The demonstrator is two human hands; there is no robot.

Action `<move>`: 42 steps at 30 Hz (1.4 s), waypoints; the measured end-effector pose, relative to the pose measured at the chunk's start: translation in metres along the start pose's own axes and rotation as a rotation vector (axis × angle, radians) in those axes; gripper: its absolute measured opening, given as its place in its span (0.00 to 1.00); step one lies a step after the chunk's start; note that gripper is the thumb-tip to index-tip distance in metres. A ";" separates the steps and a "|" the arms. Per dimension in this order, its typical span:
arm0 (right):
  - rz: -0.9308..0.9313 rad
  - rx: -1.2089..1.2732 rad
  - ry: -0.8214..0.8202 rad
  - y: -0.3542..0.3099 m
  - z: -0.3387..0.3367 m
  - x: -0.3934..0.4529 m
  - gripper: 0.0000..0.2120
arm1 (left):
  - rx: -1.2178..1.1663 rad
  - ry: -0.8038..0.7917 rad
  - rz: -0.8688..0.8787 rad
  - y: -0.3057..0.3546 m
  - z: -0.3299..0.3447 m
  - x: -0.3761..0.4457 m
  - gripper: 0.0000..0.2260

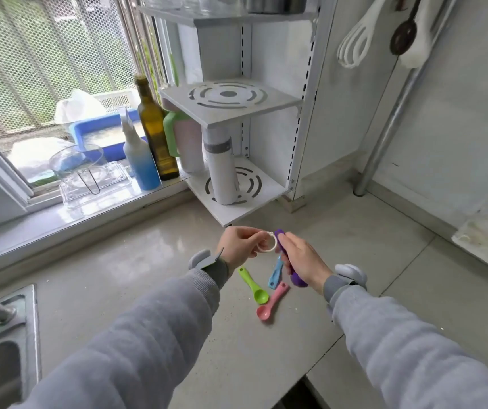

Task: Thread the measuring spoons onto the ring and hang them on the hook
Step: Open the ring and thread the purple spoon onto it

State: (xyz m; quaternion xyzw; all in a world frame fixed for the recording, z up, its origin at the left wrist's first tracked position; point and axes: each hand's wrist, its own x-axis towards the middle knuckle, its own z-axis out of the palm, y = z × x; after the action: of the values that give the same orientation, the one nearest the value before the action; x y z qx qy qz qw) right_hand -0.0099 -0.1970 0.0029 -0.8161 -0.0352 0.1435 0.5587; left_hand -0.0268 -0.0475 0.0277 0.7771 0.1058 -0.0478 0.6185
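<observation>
Head view: left grip (241, 246) pinches ring (267, 242), touching purple spoon (280, 235) clasped in right grip (304, 262).

Kitchen corner by a meshed window, worktop and shelves cluttered with bottles and utensils.

A dark green glass bottle (155, 134) stands on the sill beside a white-and-blue plastic spray bottle (140, 160), with a clear glass bowl (77, 160) on a clear plastic tray (95, 184) to their left and a blue plastic tub (101, 131) behind. The white metal corner shelf unit (237, 101) holds a tall white cylindrical flask (222, 169) and a pale pink jug with a green handle (178, 134). On the wall hang a white plastic whisk (355, 45) and a dark brown ladle (403, 39). A steel sink (0, 349) sits at the near left of the glossy grey stone worktop (148, 261).
</observation>
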 end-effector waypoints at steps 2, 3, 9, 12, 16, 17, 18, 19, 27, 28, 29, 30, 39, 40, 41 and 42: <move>-0.012 -0.002 0.029 -0.001 -0.006 -0.007 0.16 | -0.009 0.003 0.023 0.008 0.005 -0.005 0.08; -0.022 -0.007 0.048 -0.001 -0.010 -0.011 0.17 | -0.018 0.005 0.031 0.011 0.008 -0.008 0.08; -0.038 -0.022 0.084 -0.008 -0.023 -0.028 0.17 | -0.028 0.034 0.075 0.021 0.024 -0.020 0.07; -0.048 -0.026 0.098 -0.010 -0.028 -0.032 0.17 | -0.015 0.045 0.112 0.026 0.028 -0.024 0.07; -0.090 -0.046 0.072 -0.011 -0.031 -0.036 0.15 | -0.048 0.014 0.086 0.029 0.030 -0.029 0.08; -0.107 -0.064 0.059 -0.013 -0.032 -0.038 0.15 | -0.065 -0.001 0.074 0.030 0.030 -0.030 0.07; -0.121 -0.086 0.047 -0.014 -0.033 -0.039 0.16 | -0.084 -0.016 0.059 0.030 0.030 -0.031 0.07; -0.133 -0.112 0.038 -0.016 -0.034 -0.041 0.17 | -0.099 -0.031 0.043 0.030 0.029 -0.032 0.07; -0.268 -0.617 0.075 -0.038 -0.047 -0.059 0.19 | -0.164 -0.213 -0.206 0.044 0.009 -0.034 0.07; -0.284 -0.671 0.083 -0.040 -0.047 -0.061 0.19 | -0.144 -0.222 -0.240 0.046 0.005 -0.033 0.07; -0.298 -0.710 0.084 -0.041 -0.046 -0.063 0.19 | -0.120 -0.218 -0.256 0.047 0.002 -0.032 0.07; -0.306 -0.733 0.082 -0.041 -0.044 -0.063 0.19 | -0.109 -0.199 -0.256 0.047 0.001 -0.032 0.06; -0.217 -0.528 -0.091 -0.019 -0.017 -0.057 0.05 | -0.349 0.090 -0.029 0.027 0.010 -0.027 0.11; -0.204 -0.504 -0.128 -0.016 -0.014 -0.056 0.06 | -0.355 0.087 -0.018 0.024 0.010 -0.028 0.10; -0.184 -0.470 -0.158 -0.010 -0.010 -0.054 0.07 | -0.359 0.081 -0.014 0.017 0.009 -0.027 0.09; -0.170 -0.437 -0.171 -0.009 -0.010 -0.056 0.07 | -0.364 0.068 -0.002 0.016 0.007 -0.027 0.09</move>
State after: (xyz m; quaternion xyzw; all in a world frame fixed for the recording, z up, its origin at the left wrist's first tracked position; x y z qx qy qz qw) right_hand -0.0595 -0.2145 0.0258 -0.8965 -0.1812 0.1534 0.3741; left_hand -0.0492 -0.0602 0.0466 0.6535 0.1343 -0.0023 0.7449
